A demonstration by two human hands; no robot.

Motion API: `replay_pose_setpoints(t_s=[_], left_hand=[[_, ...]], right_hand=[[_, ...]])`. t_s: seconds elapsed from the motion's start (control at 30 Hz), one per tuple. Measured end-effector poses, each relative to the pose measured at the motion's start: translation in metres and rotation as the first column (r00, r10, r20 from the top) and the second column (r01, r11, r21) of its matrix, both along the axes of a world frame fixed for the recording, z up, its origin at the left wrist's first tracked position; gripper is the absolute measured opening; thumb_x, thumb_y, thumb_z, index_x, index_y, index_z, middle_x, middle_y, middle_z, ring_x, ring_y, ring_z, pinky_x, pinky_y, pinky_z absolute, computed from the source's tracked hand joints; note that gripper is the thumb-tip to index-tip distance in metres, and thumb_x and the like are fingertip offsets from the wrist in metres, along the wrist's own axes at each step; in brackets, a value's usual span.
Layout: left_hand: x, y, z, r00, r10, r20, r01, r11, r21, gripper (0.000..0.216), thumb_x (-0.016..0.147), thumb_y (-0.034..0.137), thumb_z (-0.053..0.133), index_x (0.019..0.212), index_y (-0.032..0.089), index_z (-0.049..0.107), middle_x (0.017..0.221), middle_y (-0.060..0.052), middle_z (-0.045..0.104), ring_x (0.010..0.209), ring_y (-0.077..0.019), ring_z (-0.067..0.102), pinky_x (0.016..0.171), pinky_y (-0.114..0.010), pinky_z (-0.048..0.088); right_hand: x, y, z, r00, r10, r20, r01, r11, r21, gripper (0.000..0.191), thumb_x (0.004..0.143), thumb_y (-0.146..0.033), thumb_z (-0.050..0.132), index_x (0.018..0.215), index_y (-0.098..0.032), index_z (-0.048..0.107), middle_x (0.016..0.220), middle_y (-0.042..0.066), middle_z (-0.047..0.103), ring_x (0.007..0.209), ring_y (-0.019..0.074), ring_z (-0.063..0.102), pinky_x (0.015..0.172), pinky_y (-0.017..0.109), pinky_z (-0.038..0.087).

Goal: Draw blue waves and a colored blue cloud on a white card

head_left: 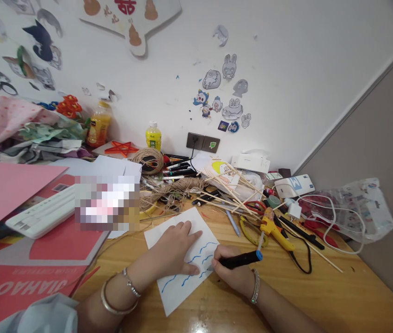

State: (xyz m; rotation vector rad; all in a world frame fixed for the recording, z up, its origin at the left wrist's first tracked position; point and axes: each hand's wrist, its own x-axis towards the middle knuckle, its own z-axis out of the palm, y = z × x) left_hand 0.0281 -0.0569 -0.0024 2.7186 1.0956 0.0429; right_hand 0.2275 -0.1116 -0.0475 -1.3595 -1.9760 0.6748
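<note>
A white sheet of paper lies at an angle on the wooden table, with several wavy blue lines drawn across it. My left hand rests flat on the sheet, fingers spread. At the sheet's right edge, my right hand grips a black marker with a blue end. The marker slants, its blue end pointing right and its tip down by the paper. My fingers partly hide the tip.
Beyond the sheet lie a yellow glue gun, a light blue pen, thin wooden sticks and twine. Red and pink boards and a white case occupy the left. Two bottles stand by the wall.
</note>
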Motion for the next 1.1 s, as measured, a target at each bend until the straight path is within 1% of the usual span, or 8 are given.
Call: replay_pose_setpoints(t_s=[0.17,0.33,0.43,0.57,0.63,0.73,0.87,1.1], left_hand=[[0.001,0.0,0.001,1.0,0.0,0.006,0.0,1.0,-0.005,0.08,0.064,0.057,0.073,0.132,0.023,0.05,0.113,-0.013,0.05,0.1,-0.0329,0.052,0.085,-0.041,0.043],[-0.005,0.001,0.005,1.0,-0.002,-0.009,0.002,1.0,-0.031,0.08,0.065,0.059,0.073,0.133,0.025,0.049,0.112,-0.011,0.05,0.097,-0.032,0.053,0.082,-0.04,0.044],[-0.011,0.005,0.011,1.0,-0.006,0.002,0.006,0.999,-0.052,0.065,0.07,0.058,0.069,0.125,0.025,0.057,0.108,-0.01,0.051,0.09,-0.0291,0.056,0.076,-0.037,0.046],[-0.01,0.01,0.015,0.998,0.049,0.044,-0.05,0.999,0.017,0.031,0.085,0.047,0.058,0.094,0.018,0.066,0.098,-0.009,0.052,0.083,-0.025,0.056,0.072,-0.035,0.045],[-0.004,0.009,0.013,0.995,0.049,0.085,-0.052,0.998,0.028,0.027,0.086,0.042,0.057,0.095,0.017,0.064,0.097,-0.008,0.053,0.084,-0.0245,0.056,0.073,-0.035,0.045],[0.003,0.004,0.006,0.993,0.001,0.119,-0.002,1.0,0.007,0.032,0.082,0.043,0.063,0.103,0.019,0.061,0.099,-0.008,0.054,0.089,-0.0254,0.055,0.075,-0.034,0.045],[0.006,-0.002,-0.003,0.992,-0.049,0.119,0.049,0.999,0.002,0.049,0.073,0.049,0.071,0.112,0.023,0.057,0.103,-0.007,0.052,0.094,-0.0269,0.053,0.078,-0.035,0.044],[0.005,-0.002,-0.006,0.99,-0.061,0.123,0.062,0.998,0.003,0.064,0.069,0.052,0.073,0.122,0.023,0.053,0.106,-0.008,0.051,0.096,-0.0281,0.051,0.082,-0.037,0.042]], right_hand=[[0.001,0.002,-0.002,1.0,-0.003,-0.005,0.003,1.0,-0.002,0.019,0.072,-0.023,0.047,0.054,-0.021,0.041,0.052,-0.003,0.044,0.051,0.013,0.042,0.051,0.024,0.029],[0.011,0.01,0.004,0.966,-0.211,-0.149,0.212,0.977,-0.009,0.019,0.071,-0.026,0.046,0.053,-0.022,0.041,0.051,-0.004,0.043,0.05,0.0134,0.042,0.049,0.024,0.032],[0.015,0.014,0.007,0.918,-0.281,-0.281,0.278,0.959,-0.051,0.02,0.071,-0.028,0.046,0.053,-0.023,0.041,0.049,-0.005,0.041,0.046,0.0129,0.041,0.047,0.024,0.033],[0.013,0.011,0.007,0.922,-0.205,-0.329,0.172,0.977,-0.128,0.019,0.071,-0.028,0.048,0.054,-0.023,0.043,0.047,-0.005,0.042,0.043,0.0122,0.04,0.044,0.024,0.031],[0.01,0.008,0.006,0.942,-0.15,-0.299,0.113,0.984,-0.138,0.017,0.071,-0.027,0.049,0.056,-0.023,0.044,0.048,-0.005,0.044,0.044,0.0121,0.041,0.044,0.024,0.031],[0.006,0.006,0.005,0.971,-0.069,-0.228,0.047,0.994,-0.102,0.017,0.071,-0.025,0.049,0.055,-0.022,0.045,0.049,-0.005,0.044,0.047,0.012,0.042,0.047,0.023,0.031],[0.005,0.004,0.004,0.993,0.001,-0.116,-0.006,0.999,-0.049,0.017,0.071,-0.022,0.05,0.055,-0.02,0.046,0.052,-0.004,0.047,0.051,0.0118,0.044,0.05,0.022,0.031],[0.003,0.002,0.002,0.999,0.054,0.007,-0.054,0.999,-0.006,0.018,0.073,-0.021,0.052,0.056,-0.02,0.048,0.053,-0.003,0.051,0.051,0.012,0.046,0.05,0.022,0.033]])
